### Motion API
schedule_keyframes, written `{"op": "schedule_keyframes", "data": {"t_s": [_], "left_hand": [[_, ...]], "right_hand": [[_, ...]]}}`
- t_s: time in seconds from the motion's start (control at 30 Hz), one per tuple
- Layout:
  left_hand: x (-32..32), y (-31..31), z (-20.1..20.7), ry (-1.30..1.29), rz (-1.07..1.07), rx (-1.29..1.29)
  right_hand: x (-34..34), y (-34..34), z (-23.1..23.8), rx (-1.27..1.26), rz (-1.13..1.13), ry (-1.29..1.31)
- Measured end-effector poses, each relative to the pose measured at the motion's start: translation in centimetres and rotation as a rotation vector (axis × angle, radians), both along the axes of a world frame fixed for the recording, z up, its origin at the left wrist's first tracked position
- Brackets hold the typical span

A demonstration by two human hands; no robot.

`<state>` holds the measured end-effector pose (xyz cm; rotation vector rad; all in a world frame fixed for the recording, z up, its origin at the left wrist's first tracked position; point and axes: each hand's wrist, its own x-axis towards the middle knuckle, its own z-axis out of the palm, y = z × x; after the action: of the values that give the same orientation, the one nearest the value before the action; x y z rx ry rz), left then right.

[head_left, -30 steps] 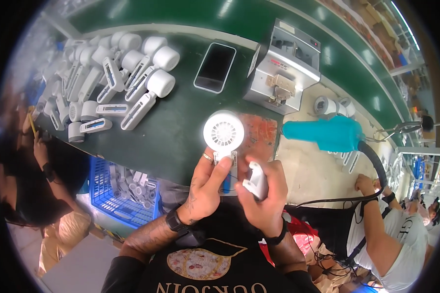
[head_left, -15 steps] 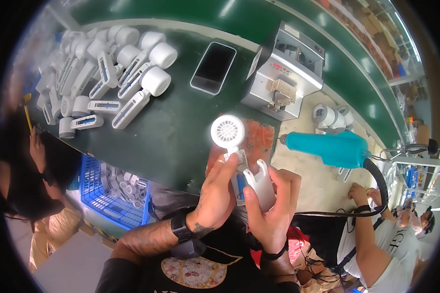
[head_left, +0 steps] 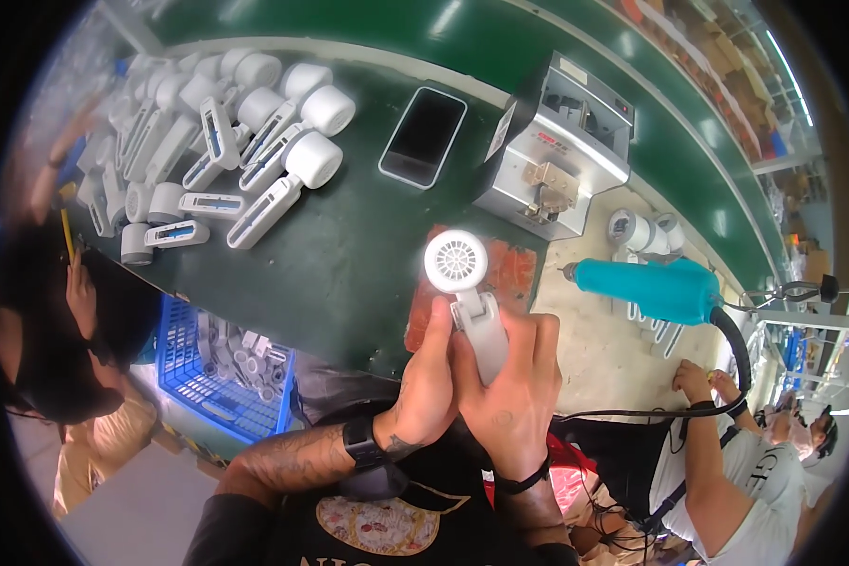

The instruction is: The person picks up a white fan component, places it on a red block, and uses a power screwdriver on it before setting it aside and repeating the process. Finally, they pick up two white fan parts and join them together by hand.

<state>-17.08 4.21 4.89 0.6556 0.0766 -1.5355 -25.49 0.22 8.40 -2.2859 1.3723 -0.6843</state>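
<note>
A small white handheld fan with a round grille head points away from me, over the red-brown mat on the bench. My left hand is closed around the left side of its handle, thumb up near the neck. From the right, my right hand grips the same handle, fingers pressed along a white handle cover. The cover now lies over the handle's open face. The hands hide the handle's lower end, so I cannot tell whether the cover is fully seated.
White fans with open handles are heaped at the far left. A phone and a silver screw feeder stand behind the mat. A teal electric screwdriver hangs at the right. A blue basket of parts sits lower left. Co-workers flank me.
The handle cover, held apart beside the handle before, has been brought onto it by my right hand. Both hands now close round the handle. The view has shifted slightly.
</note>
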Motion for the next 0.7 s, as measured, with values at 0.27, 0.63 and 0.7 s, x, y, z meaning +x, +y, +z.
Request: {"op": "schedule_keyframes", "data": {"t_s": [0.27, 0.63, 0.7], "left_hand": [[-0.2, 0.3, -0.3, -0.068, 0.031, -0.054], [2.7, -0.4, 0.9, -0.205, -0.038, -0.144], [3.2, -0.3, 0.3, -0.156, 0.087, -0.086]], "right_hand": [[-0.6, 0.1, 0.0, -0.026, 0.045, 0.044], [-0.4, 0.9, -0.1, -0.184, 0.100, -0.082], [-1.2, 1.3, -0.4, -0.034, 0.093, -0.213]]}}
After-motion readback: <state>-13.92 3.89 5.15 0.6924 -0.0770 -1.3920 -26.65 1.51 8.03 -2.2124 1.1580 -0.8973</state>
